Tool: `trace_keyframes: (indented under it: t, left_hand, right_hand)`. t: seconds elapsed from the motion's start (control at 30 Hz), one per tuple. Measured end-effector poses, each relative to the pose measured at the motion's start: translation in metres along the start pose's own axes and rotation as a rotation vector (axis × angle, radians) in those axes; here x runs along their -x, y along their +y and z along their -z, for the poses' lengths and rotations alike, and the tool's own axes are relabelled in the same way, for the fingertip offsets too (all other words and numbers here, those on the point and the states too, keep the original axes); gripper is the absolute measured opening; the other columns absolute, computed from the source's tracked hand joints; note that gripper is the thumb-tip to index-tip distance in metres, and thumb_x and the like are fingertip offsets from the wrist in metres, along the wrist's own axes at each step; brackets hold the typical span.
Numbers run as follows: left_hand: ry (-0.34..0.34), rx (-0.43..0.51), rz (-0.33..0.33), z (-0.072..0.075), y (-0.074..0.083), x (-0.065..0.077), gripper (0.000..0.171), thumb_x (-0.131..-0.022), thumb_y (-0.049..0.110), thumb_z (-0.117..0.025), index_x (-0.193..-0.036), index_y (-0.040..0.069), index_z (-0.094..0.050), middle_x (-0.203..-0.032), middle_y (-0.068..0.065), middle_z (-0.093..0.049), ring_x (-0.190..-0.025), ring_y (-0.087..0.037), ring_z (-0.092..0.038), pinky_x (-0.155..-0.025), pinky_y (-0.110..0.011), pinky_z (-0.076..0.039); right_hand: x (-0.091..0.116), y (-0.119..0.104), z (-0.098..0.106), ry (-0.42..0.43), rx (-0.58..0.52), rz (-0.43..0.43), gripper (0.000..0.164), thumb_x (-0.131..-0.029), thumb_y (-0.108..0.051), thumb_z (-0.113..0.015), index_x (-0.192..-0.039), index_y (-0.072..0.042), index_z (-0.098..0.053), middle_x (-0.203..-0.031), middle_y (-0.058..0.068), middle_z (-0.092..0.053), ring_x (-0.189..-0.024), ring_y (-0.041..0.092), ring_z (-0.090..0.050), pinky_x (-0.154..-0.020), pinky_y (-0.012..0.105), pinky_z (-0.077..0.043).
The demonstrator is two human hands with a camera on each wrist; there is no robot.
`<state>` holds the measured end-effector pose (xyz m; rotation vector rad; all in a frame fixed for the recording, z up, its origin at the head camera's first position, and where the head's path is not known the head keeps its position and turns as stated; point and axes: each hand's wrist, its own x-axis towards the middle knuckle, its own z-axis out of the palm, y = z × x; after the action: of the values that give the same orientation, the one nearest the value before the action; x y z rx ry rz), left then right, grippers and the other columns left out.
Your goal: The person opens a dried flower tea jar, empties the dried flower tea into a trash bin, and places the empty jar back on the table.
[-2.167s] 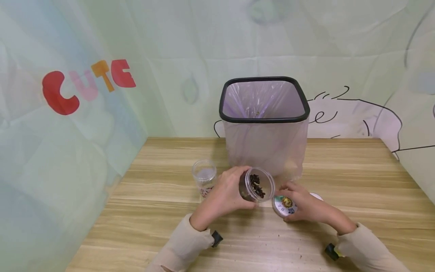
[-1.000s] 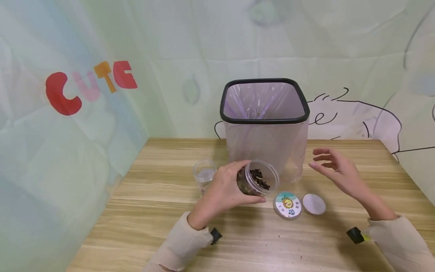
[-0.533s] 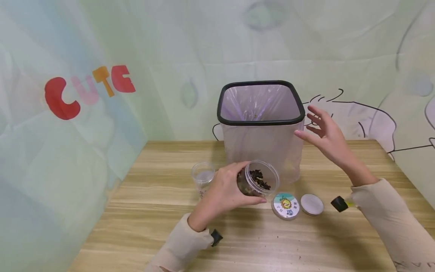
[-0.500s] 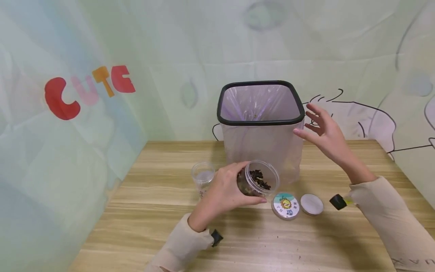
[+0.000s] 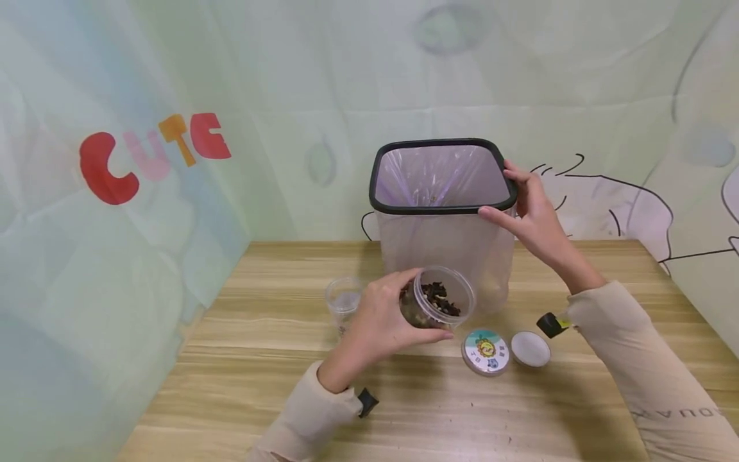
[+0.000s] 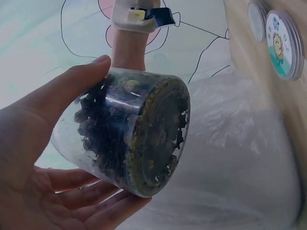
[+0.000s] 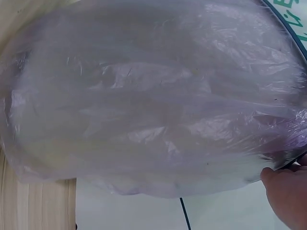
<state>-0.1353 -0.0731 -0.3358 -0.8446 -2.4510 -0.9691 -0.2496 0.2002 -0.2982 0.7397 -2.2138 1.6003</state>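
Observation:
My left hand (image 5: 378,314) grips a clear plastic jar (image 5: 410,310) from its left side, tilted with its open mouth facing right and towards me. Dark dried pieces (image 5: 439,298) lie inside; the left wrist view shows them through the wall of the jar (image 6: 129,129). Behind the jar stands a trash can (image 5: 439,240) with a black rim and a thin translucent liner. My right hand (image 5: 537,221) holds the rim at its front right corner, thumb in front and fingers at the side. In the right wrist view the liner (image 7: 144,96) covers the can's wall beside my thumb (image 7: 283,191).
A second clear jar (image 5: 342,300) stands left of my left hand, partly hidden by it. Two round lids, one with a printed flower (image 5: 485,351) and one plain white (image 5: 530,348), lie on the wooden table (image 5: 277,301). Small dark crumbs dot the table in front.
My right hand has left the printed lid, risen to the right, then moved left onto the trash can's rim. My left hand keeps the jar almost in place.

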Motion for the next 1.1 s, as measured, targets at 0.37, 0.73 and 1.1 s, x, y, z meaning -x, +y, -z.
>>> trace_keyframes:
  t: [0.37,0.73,1.1]
  left_hand:
    - [0.132,-0.008,-0.002,0.030,0.005,-0.011,0.089,-0.058,0.043,-0.097,-0.131,0.009,-0.061,-0.118,0.000,-0.068,-0.104,-0.008,-0.059,-0.085,-0.030,-0.052]
    - [0.300,-0.027,-0.021,0.044,0.009,-0.023,0.090,-0.061,0.045,-0.095,-0.136,0.012,-0.058,-0.120,-0.002,-0.065,-0.102,-0.010,-0.058,-0.083,-0.030,-0.050]
    - [0.391,-0.053,-0.008,0.054,0.010,-0.036,0.094,-0.059,0.042,-0.095,-0.139,0.009,-0.058,-0.116,-0.007,-0.066,-0.099,-0.017,-0.058,-0.079,-0.033,-0.050]
  right_hand:
    - [-0.001,-0.001,-0.002,-0.007,0.095,0.036,0.077,-0.093,-0.019,-0.072,-0.146,0.003,-0.021,-0.164,0.008,-0.017,-0.147,0.030,-0.026,-0.116,0.030,-0.025]
    - [0.009,-0.028,-0.007,-0.023,0.098,0.024,0.080,-0.096,-0.028,-0.067,-0.146,0.007,-0.016,-0.164,0.016,-0.013,-0.150,0.029,-0.015,-0.121,0.040,-0.012]
    - [0.002,-0.001,-0.001,-0.023,0.135,0.016,0.079,-0.093,-0.022,-0.071,-0.148,-0.002,-0.018,-0.164,0.005,-0.016,-0.148,0.022,-0.021,-0.119,0.033,-0.020]
